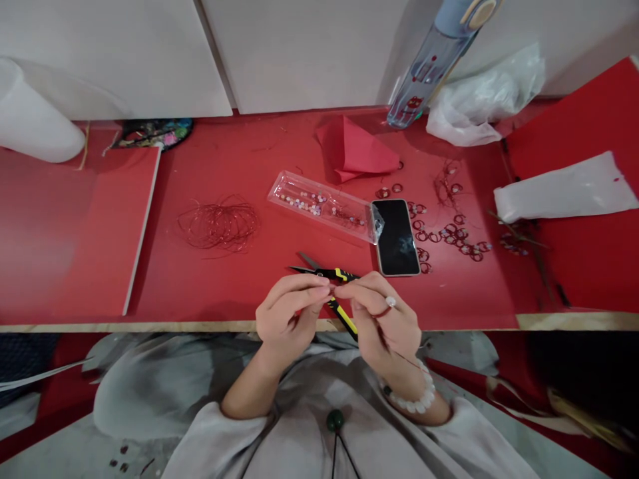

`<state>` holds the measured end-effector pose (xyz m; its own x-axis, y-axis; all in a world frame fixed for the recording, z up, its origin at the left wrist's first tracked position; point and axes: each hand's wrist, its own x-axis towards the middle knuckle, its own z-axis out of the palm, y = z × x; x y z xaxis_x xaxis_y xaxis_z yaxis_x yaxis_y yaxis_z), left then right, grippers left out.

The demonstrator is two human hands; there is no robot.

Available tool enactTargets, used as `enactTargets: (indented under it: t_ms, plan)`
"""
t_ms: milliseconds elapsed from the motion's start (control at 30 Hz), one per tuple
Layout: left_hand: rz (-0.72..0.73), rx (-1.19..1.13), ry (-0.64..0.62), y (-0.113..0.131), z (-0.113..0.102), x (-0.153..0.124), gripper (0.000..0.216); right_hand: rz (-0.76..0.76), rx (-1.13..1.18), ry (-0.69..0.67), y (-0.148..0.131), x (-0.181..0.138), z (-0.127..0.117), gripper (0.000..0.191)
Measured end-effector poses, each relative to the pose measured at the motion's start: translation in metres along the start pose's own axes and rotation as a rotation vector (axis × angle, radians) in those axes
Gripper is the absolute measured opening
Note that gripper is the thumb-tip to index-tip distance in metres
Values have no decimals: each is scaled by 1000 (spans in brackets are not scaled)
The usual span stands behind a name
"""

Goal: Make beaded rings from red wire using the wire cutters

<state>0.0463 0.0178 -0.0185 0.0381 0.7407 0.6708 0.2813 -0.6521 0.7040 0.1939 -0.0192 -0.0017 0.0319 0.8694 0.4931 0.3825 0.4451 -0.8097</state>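
Note:
My left hand [292, 309] and my right hand [384, 322] meet at the table's front edge, thumbs and fingertips pinched together. Between them is a small bit of red wire [332, 290], mostly covered by the fingers, so its shape is unclear. Just beneath and behind the hands lie scissors with black-and-yellow handles [344, 318], blades parted and pointing left. Beyond them sits a clear plastic tray [327, 223] holding small pale and coloured beads. Left of the tray rests a loose coil of thin red wire [218, 226]. Several beaded wire rings [456, 234] are scattered at the right.
A phone [398, 236] lies beside the tray, touching its corner. Folded red paper [354, 152], a blue water bottle [424, 66] and a white plastic bag [484, 103] stand further back. A red board [114, 233] is at left, a white packet [564, 186] at right.

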Motion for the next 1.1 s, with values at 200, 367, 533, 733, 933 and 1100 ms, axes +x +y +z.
enactTargets:
  t_ms: [200, 367, 533, 733, 933, 1100]
  plan:
    - [40, -36, -22, -3, -4, -2, 6, 216, 200, -226, -14, -2, -22, 41]
    - [15, -34, -47, -2, -1, 1, 7, 281, 229, -234, -13, 4, -31, 42]
    - [-8, -53, -6, 2, 5, 1, 6, 182, 88, -128, -8, 4, -22, 30]
    - [80, 160, -90, 7, 0, 0, 9, -3, -79, -157, 0, 9, -17, 16]
    - [84, 262, -32, 5, -4, -4, 7, -49, -60, -185, 5, 12, -10, 12]
    - [135, 272, -51, 2, 4, -5, 7, 62, 135, -48, 7, 11, -8, 14]
